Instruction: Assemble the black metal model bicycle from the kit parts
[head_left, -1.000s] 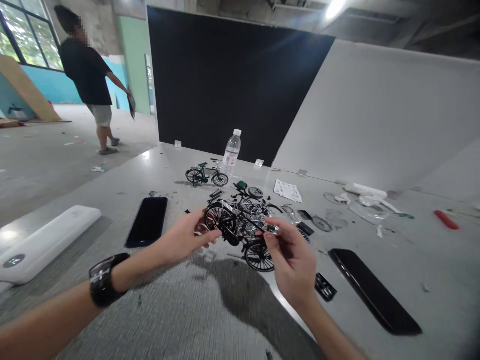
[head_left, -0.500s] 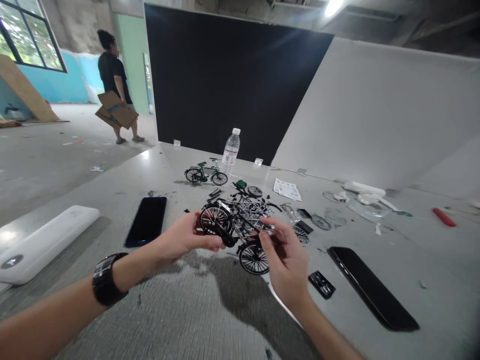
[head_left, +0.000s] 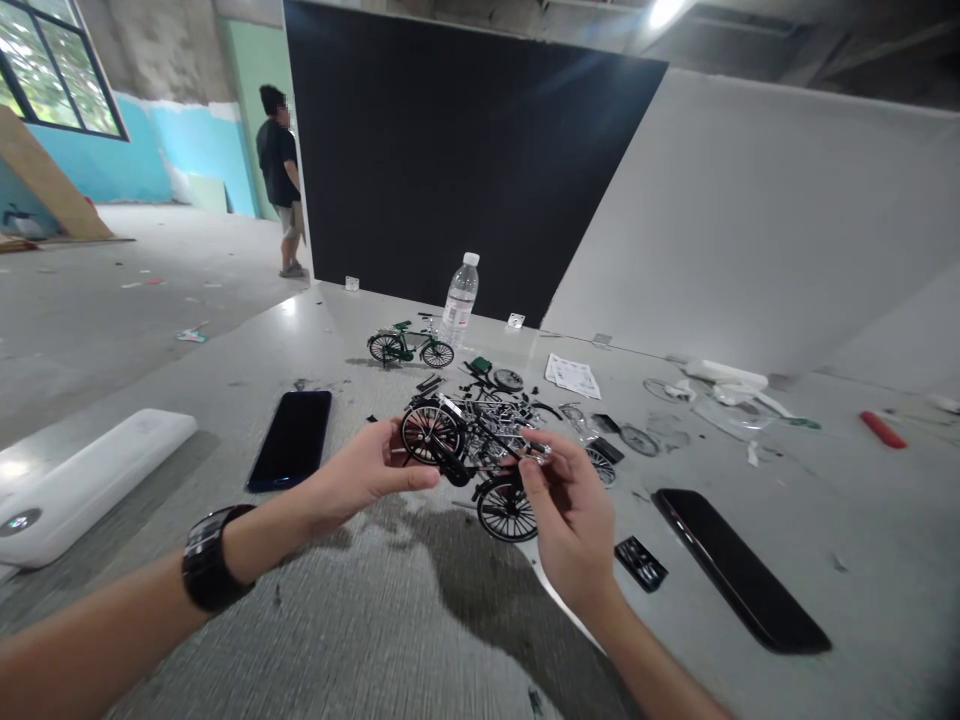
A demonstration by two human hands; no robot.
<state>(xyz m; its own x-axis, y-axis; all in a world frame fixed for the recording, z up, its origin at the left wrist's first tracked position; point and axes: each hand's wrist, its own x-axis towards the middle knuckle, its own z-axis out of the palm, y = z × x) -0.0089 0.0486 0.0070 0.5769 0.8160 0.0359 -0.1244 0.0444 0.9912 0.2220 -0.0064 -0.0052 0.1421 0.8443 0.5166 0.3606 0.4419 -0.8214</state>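
Observation:
A black model bicycle (head_left: 454, 462) is held tilted above the table between my two hands. My left hand (head_left: 375, 465) is closed around its rear wheel side, thumb stretched toward the chain guard and the other fingers behind the wheel. At the front end, my right hand (head_left: 570, 500) pinches the silvery handlebar area between thumb and fingers, just above the black front wheel (head_left: 507, 508). Behind the bicycle lie loose silver and black model parts, partly hidden by it. A finished-looking green model bicycle (head_left: 411, 345) stands farther back.
A clear water bottle (head_left: 460, 298) stands before the black panel (head_left: 465, 150). Phones lie left (head_left: 291, 440) and right (head_left: 739, 570), with a white device (head_left: 97, 485) far left. A parts sheet (head_left: 641, 563), papers (head_left: 572, 376) and a red object (head_left: 883, 429) lie rightward. A person (head_left: 279, 180) stands behind.
Both hands keep hold of the black model bicycle, almost unmoved; my left thumb has shifted slightly. The person in the background has walked right, partly behind the panel.

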